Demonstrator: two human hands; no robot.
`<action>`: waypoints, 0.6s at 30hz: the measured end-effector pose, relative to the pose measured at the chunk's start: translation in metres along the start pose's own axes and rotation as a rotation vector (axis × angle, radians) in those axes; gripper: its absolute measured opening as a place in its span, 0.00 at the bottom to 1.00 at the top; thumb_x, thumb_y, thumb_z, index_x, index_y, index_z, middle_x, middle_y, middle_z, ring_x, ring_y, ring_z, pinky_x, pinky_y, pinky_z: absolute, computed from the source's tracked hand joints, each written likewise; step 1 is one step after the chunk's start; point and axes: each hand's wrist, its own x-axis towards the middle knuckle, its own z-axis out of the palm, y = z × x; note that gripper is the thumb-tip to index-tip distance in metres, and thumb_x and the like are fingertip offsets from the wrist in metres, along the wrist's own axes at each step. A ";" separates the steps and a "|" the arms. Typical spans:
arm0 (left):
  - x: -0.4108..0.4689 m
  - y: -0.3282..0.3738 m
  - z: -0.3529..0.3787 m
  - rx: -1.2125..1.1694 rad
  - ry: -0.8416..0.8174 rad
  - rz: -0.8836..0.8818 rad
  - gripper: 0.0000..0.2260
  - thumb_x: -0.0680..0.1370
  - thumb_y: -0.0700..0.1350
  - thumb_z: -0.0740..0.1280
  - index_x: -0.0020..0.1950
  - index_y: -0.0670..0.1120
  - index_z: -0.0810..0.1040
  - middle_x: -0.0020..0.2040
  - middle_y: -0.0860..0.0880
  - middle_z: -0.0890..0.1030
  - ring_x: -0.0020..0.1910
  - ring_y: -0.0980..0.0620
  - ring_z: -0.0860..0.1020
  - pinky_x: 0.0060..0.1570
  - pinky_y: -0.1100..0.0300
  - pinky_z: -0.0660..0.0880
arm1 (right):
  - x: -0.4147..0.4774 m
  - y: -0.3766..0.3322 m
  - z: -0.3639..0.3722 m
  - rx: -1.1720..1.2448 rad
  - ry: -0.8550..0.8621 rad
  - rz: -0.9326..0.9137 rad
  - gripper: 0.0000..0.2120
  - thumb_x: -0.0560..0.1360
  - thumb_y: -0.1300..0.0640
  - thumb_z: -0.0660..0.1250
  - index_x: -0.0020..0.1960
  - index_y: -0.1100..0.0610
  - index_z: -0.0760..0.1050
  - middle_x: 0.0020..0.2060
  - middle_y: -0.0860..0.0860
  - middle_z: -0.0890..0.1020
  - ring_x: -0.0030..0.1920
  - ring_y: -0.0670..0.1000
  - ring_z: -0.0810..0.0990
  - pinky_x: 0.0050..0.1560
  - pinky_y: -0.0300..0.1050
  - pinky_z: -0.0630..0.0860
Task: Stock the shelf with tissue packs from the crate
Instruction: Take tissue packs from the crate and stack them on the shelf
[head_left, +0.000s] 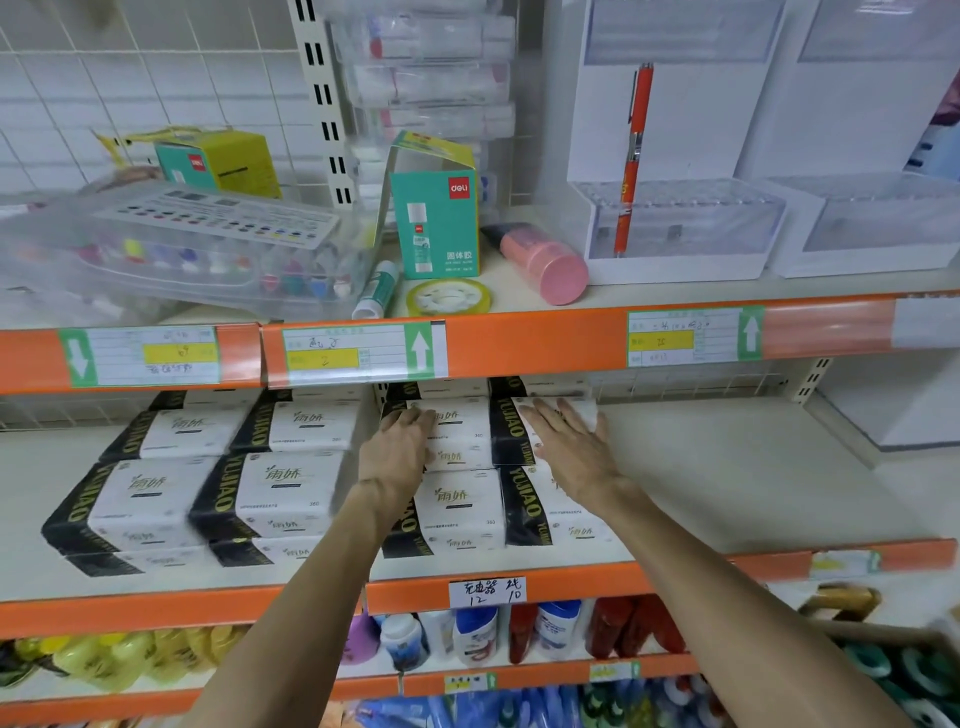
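- Head view: the left hand (400, 447) and right hand (569, 449) both lie flat, fingers straight and gripping nothing, on top of the back packs of the two right-most stacks
- The packs (291, 483) sit on the middle shelf (727, 467) in four columns, a front and a back row, stacked; the left hand rests on the third column's back pack (460, 431), the right hand on the fourth's (506, 431)
- Step in hand, as I judge it: pressing the top packs level and square with their neighbours
- The stacks reach only about to the shelf's middle, so stocking looks partly done
- The next move calls for lifting both hands off, fetching more packs from the crate, which is not in view, and setting them just beside the fourth column
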 end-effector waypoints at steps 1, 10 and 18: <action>0.000 0.000 0.000 -0.001 -0.003 -0.005 0.23 0.78 0.45 0.66 0.72 0.49 0.65 0.71 0.50 0.68 0.71 0.47 0.65 0.59 0.50 0.75 | 0.001 0.000 0.000 -0.003 -0.002 0.001 0.37 0.79 0.65 0.59 0.79 0.45 0.44 0.79 0.44 0.46 0.78 0.51 0.43 0.73 0.68 0.47; -0.001 0.003 0.003 -0.007 -0.017 -0.020 0.25 0.79 0.44 0.65 0.73 0.48 0.61 0.73 0.49 0.65 0.73 0.45 0.60 0.61 0.46 0.74 | 0.009 0.000 -0.004 -0.011 -0.062 0.006 0.39 0.79 0.63 0.62 0.78 0.44 0.42 0.78 0.43 0.46 0.78 0.51 0.44 0.73 0.66 0.46; -0.017 0.011 0.012 0.029 0.098 0.015 0.37 0.77 0.60 0.60 0.77 0.44 0.48 0.77 0.45 0.53 0.77 0.47 0.50 0.75 0.42 0.48 | -0.035 -0.014 0.000 0.044 0.091 0.027 0.35 0.81 0.45 0.56 0.79 0.54 0.39 0.79 0.50 0.43 0.78 0.51 0.37 0.76 0.59 0.41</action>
